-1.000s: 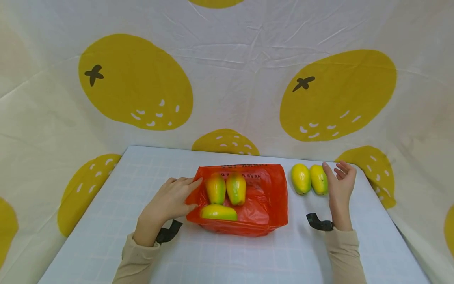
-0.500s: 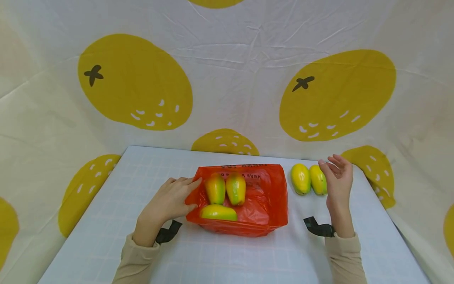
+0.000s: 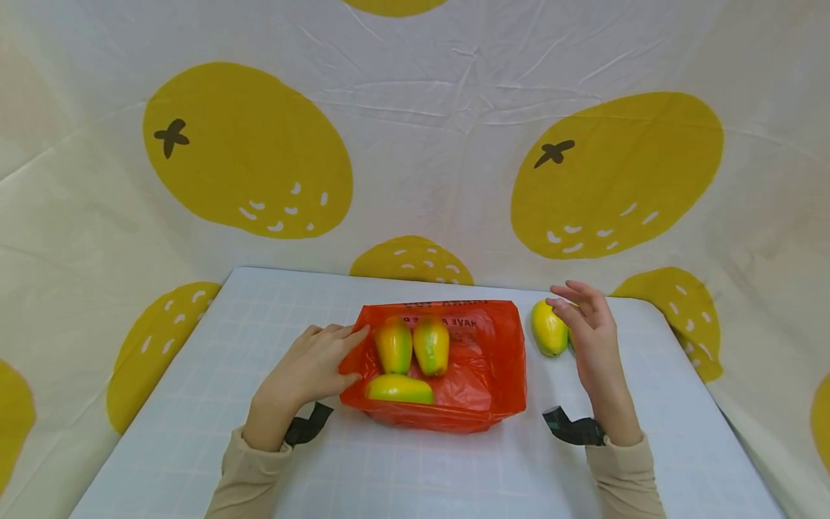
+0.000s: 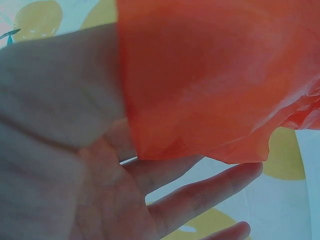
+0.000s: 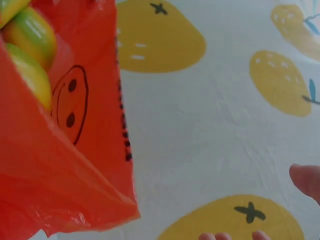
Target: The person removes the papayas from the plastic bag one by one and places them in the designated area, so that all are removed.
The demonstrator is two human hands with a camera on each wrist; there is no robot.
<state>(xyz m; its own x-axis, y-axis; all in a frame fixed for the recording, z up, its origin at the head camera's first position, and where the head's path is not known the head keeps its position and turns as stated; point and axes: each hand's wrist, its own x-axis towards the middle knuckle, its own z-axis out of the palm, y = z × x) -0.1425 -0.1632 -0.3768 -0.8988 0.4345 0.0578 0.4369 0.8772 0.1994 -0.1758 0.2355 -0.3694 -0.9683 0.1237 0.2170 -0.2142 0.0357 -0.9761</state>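
Observation:
A red plastic bag [image 3: 454, 417] stands with its mouth spread, and three yellow-green mangoes [image 3: 431, 346] lie inside. My left hand [image 3: 311, 364] touches the bag's left side, with index finger and thumb at the rim. In the left wrist view, the straight, spread fingers [image 4: 200, 197] lie partly behind the red film. My right hand [image 3: 593, 346] is raised at the right, fingers loosely bent and nothing in them. It overlaps a loose mango [image 3: 549, 328] to the bag's right and almost wholly covers a second one beside it.
The white table [image 3: 272, 310] has a faint grid pattern. Behind it hangs a pale cloth [image 3: 428, 173] printed with large yellow fruit. Black camera straps [image 3: 573, 427] are on both wrists. The bag [image 5: 95, 190] also fills the left of the right wrist view.
My right hand has moved left, from beside the right loose mango to in front of it, and now overlaps the other one. The left hand, bag and mangoes have stayed in place.

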